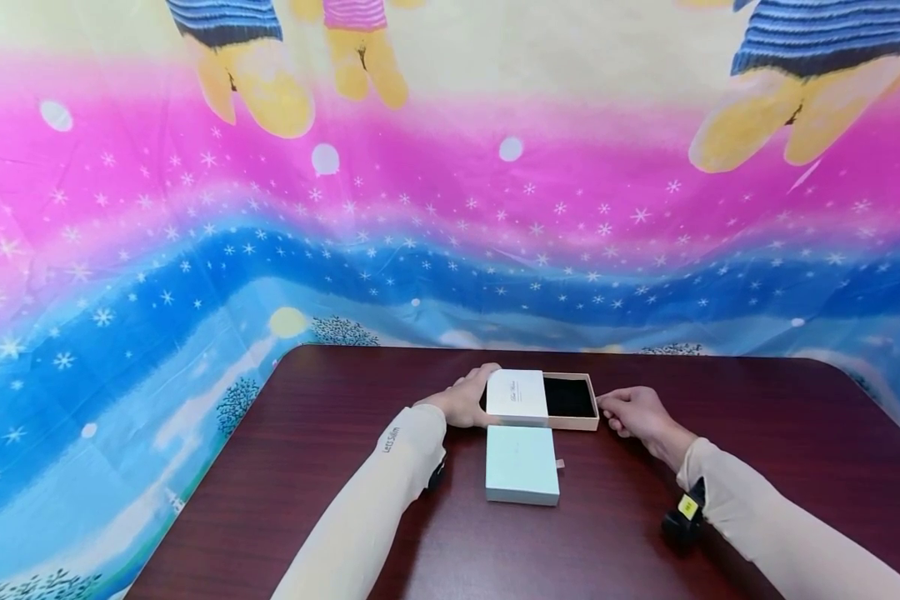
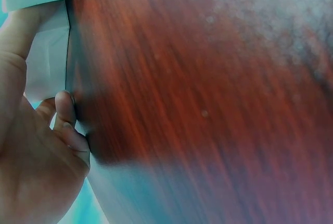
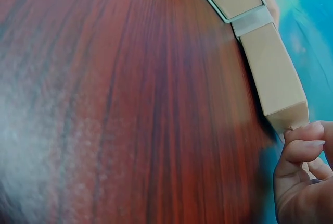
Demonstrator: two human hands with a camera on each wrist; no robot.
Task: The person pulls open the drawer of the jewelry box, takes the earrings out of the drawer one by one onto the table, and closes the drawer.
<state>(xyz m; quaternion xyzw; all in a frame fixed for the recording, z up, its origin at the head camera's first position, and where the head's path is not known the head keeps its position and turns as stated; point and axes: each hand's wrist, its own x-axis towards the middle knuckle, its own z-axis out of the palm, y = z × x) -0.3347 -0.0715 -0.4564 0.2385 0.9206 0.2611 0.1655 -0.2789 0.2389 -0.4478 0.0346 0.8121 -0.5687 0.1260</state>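
Note:
A white box sleeve (image 1: 517, 393) with small dark lettering lies on the table. Out of its right side sticks a beige drawer (image 1: 587, 423) with a black lining (image 1: 567, 396). My left hand (image 1: 465, 402) grips the sleeve at its left end, thumb along the near side. In the left wrist view, that thumb (image 2: 15, 41) lies against the sleeve's side wall (image 2: 48, 62). Thumb and forefinger of my right hand (image 1: 637, 414) pinch at the drawer's outer end, where a small pull tab (image 3: 291, 127) is mostly hidden by the fingertips.
Just in front of the sleeve lies a pale mint box (image 1: 521, 464), with a small tab (image 1: 560, 464) on its right side. The dark red wooden table (image 1: 600, 517) has rounded far corners. A colourful printed cloth (image 1: 450, 208) hangs behind and to the left.

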